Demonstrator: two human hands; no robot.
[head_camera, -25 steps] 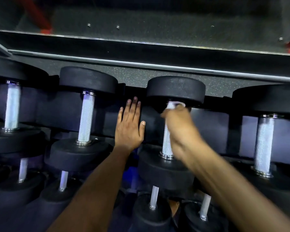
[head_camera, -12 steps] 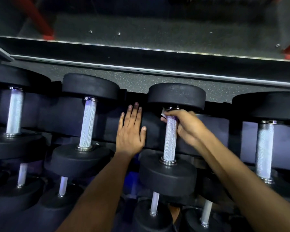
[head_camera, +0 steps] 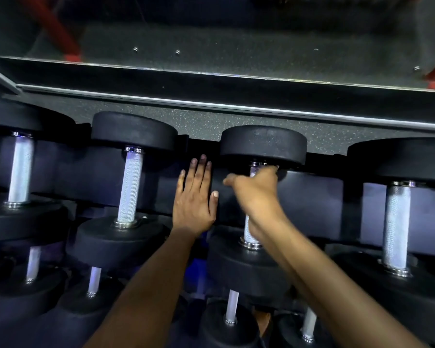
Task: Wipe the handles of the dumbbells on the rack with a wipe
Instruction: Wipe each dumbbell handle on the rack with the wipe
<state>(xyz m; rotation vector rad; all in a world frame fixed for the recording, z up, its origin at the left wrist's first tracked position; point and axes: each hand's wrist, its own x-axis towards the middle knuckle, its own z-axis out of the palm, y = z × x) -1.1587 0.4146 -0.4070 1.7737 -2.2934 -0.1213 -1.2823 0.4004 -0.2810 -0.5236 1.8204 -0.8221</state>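
Note:
Black dumbbells with knurled silver handles lie in rows on a dark rack (head_camera: pixel 312 197). My right hand (head_camera: pixel 258 190) is curled round the upper part of the handle (head_camera: pixel 248 233) of the third dumbbell (head_camera: pixel 263 144) in the top row. The wipe is almost hidden inside that grip; only a pale patch (head_camera: pixel 255 171) shows at my fingers, just under the far weight head. My left hand (head_camera: pixel 194 199) lies flat with straight fingers on the rack panel between the second dumbbell (head_camera: pixel 129 187) and the third one.
More dumbbells sit at the far left (head_camera: pixel 20 169) and far right (head_camera: pixel 397 222), with smaller ones on a lower row (head_camera: pixel 231 310). Behind the rack run speckled floor (head_camera: pixel 199 119), a dark ledge with a metal edge (head_camera: pixel 211 104) and red frame legs (head_camera: pixel 53 26).
My right hand has moved from the right side of the handle's top to wrap over its upper part, a little lower. The left hand has stayed flat on the rack.

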